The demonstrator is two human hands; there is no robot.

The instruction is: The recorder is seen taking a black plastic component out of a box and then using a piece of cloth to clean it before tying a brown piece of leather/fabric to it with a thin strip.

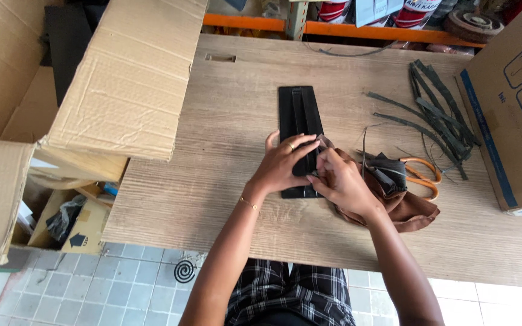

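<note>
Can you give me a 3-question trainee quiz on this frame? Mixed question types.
1. True or false: both hands rest on the black flat piece lying on the wooden table.
2. Multiple choice: what lies just to the right of the right hand? A) a hammer B) orange-handled scissors C) a tape roll
3. Short answer: what lies under the right wrist, and what colour is it?

Key
1. True. The left hand and the right hand meet on its near end.
2. B
3. A piece of brown fabric.
</note>
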